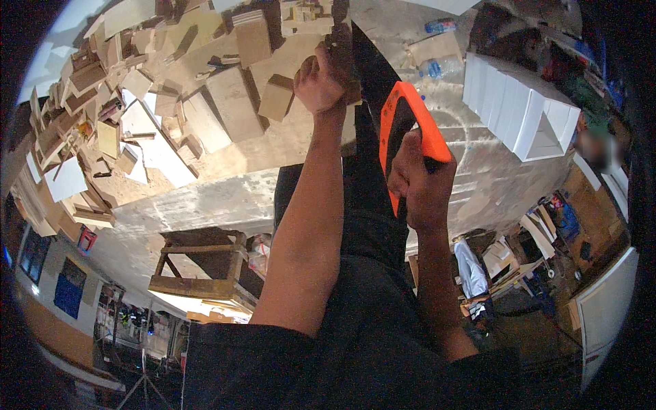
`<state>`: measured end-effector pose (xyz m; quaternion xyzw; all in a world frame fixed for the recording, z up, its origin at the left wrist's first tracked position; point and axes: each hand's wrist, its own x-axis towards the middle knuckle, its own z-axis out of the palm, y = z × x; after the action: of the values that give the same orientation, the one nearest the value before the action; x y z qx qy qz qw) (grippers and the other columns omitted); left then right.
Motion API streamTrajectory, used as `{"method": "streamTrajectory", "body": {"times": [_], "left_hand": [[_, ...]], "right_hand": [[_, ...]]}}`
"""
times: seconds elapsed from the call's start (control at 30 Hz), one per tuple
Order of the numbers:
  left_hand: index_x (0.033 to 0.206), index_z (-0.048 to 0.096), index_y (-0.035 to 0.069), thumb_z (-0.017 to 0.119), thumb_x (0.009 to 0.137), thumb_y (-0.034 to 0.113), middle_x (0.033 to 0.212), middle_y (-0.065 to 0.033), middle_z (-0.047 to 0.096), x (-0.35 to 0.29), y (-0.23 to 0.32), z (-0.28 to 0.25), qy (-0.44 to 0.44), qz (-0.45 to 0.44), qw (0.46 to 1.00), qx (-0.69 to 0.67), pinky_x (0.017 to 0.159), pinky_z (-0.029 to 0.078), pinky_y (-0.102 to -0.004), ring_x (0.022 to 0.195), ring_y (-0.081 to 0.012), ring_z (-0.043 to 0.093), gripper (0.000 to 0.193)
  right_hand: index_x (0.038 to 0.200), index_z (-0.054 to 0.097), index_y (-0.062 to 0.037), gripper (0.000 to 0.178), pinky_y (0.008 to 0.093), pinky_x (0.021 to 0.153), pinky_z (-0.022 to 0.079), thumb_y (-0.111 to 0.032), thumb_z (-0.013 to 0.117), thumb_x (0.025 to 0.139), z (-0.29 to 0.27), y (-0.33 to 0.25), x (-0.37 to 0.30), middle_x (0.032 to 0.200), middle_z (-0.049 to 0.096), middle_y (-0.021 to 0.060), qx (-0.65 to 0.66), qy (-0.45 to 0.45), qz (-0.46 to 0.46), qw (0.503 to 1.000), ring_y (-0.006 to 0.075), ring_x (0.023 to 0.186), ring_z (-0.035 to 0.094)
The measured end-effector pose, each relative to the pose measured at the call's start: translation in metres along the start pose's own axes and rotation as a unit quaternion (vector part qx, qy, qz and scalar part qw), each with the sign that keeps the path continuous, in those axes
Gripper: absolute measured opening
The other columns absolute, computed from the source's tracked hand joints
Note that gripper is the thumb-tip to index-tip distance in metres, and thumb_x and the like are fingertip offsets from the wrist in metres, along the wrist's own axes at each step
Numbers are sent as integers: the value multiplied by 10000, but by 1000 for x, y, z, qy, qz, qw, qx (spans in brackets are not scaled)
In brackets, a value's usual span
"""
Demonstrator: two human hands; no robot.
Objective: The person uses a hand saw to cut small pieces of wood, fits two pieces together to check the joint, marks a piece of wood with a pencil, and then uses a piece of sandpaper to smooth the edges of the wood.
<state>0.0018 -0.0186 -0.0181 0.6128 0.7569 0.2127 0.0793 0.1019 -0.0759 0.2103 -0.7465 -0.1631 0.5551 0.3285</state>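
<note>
My right hand (pixel 422 179) is wrapped round the grip of an orange-framed hand saw (pixel 392 130), held off the table's right edge. I cannot make out its blade. My left hand (pixel 318 83), its fingers curled, is at the right end of the worktable (pixel 239 160). What lies under or inside those fingers is hidden. Just left of it, a small wooden block (pixel 276 98) sits on the tabletop. A larger flat board (pixel 234 102) lies further left.
Wood offcuts (pixel 85 78) and white panels (pixel 160 140) crowd the table's left part. A wooden stool-like frame (pixel 198 263) stands below. On the right floor are a long white folded piece (pixel 516 102) and a plastic bottle (pixel 441 67). A person (pixel 601 147) is at far right.
</note>
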Motion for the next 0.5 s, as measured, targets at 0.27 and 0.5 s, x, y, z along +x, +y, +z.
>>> {"method": "streamTrajectory", "body": {"times": [0.27,0.5], "left_hand": [[1063,601,133,583,742,220,779,-37,659,6,4,-7,-17,-2,1000,6,643,503,-395,754,-239,650,333],[1041,608,142,590,747,240,732,-22,640,3,1,-5,-7,4,1000,-3,609,488,-386,736,-227,643,310]], "right_hand": [[958,568,-38,262,217,433,354,-289,641,938,8,-4,-4,627,508,-33,-14,-11,13,1000,38,508,463],[980,570,-40,276,223,428,368,-307,630,943,14,-9,-3,633,515,-30,-49,-36,8,998,39,495,462]]}}
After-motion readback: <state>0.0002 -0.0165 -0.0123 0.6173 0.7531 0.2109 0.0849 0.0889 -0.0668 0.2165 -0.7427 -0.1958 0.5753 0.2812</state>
